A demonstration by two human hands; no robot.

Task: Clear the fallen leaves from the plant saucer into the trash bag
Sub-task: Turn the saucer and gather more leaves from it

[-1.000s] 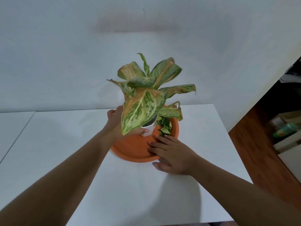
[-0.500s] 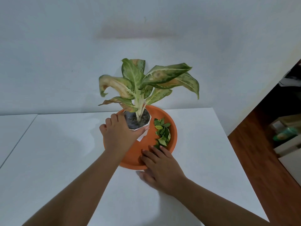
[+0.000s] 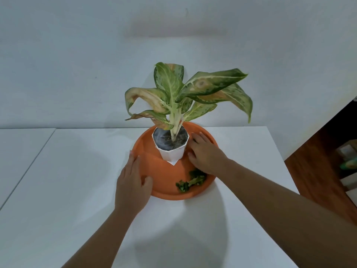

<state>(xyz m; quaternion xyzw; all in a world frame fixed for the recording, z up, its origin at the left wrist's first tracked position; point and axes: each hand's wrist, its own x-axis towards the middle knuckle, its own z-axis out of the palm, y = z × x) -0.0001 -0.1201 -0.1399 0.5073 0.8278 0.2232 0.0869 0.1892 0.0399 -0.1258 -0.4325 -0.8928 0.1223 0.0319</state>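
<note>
Since the earlier frame, both hands have swapped places: left hand (image 3: pixel 131 182) now lies flat, fingers spread, on the saucer (image 3: pixel 152 171) rim; right hand (image 3: pixel 204 153) rests loosely spread beside the pot (image 3: pixel 172 151). Leaves (image 3: pixel 191 181) lie at the saucer's near-right edge on the counter (image 3: pixel 77 171).

White table (image 3: pixel 67 190) against the wall, 1 orange saucer (image 3: pixel 146 151) directly on it.

No readable text, labels or numbers anywhere.
</note>
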